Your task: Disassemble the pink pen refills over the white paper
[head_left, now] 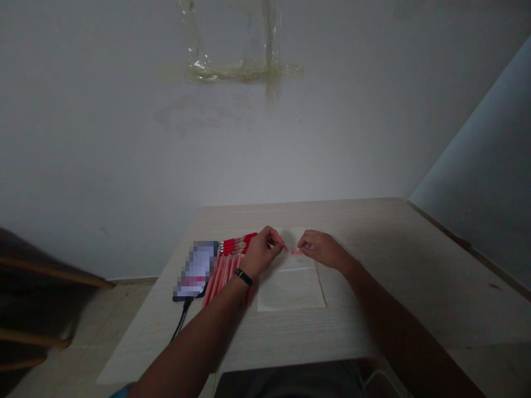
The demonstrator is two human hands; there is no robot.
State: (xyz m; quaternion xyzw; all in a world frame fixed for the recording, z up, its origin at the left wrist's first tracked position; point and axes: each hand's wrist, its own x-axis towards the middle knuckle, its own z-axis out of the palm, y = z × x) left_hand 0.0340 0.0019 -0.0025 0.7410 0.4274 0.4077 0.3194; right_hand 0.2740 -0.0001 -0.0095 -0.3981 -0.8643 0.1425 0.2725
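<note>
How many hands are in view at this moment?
2: the left hand, wearing a black wristband, and the right hand. Both are above a translucent flat packet on a pale wood table, fingertips at a small pink strip. None seem hidden.

Left hand (263, 253) and right hand (321, 249) pinch a pink strip (293, 251) above a plastic sleeve (290, 290).

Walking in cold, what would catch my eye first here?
The left hand and right hand meet above the pale wooden table, at a small pink strip. Just left of them lies a fanned row of red-topped pink strips beside a phone. High on the wall, a cross of yellowed tape stands out.
</note>
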